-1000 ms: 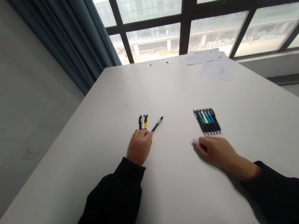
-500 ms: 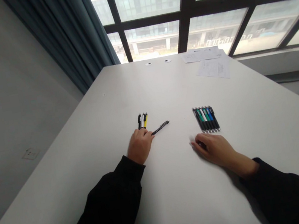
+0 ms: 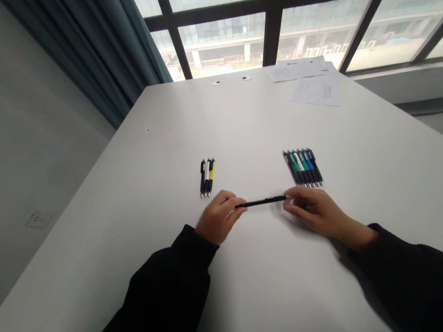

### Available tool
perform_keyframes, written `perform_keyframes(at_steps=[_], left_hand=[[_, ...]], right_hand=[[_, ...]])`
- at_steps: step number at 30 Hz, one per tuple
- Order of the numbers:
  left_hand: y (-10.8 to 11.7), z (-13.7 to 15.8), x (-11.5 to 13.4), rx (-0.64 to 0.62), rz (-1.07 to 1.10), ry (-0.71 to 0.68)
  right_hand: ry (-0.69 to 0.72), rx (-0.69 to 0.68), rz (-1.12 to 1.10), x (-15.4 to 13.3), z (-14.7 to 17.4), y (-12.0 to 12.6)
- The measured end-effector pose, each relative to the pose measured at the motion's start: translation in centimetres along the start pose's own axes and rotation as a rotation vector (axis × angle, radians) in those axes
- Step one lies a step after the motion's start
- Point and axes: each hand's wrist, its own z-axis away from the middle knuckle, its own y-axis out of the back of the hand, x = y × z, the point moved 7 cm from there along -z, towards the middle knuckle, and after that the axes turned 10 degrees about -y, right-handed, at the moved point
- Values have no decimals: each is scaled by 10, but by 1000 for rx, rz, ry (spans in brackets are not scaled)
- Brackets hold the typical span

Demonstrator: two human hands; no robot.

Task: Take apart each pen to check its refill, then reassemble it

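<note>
White table (image 3: 241, 129) below, black pen (image 3: 263, 201) crosswise: left hand (image 3: 218, 218) pinches one end, right hand (image 3: 317, 209) apparently the other.

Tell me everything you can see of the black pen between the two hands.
The black pen is slim and straight, apparently plastic, with a slightly paler strip along its right half, perhaps the clip. It is held crosswise and nearly level, seemingly just above the white table. The left hand pinches one end; the right hand is at the other, though whether it grips is unclear.
</note>
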Motion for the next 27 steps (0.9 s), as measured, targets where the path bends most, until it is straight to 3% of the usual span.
perform_keyframes(at_steps=[4, 9, 11, 27], left_hand=[[5, 1, -11, 87, 166, 127], [1, 12, -34, 284, 639, 472], [-1, 14, -37, 323, 733, 540], [6, 11, -38, 386, 756, 535]], right_hand=[[-6, 39, 2, -1, -1, 4], [-24, 125, -21, 4, -3, 11], [-35, 149, -47, 7, -3, 13], [-7, 214, -113, 7, 0, 15]])
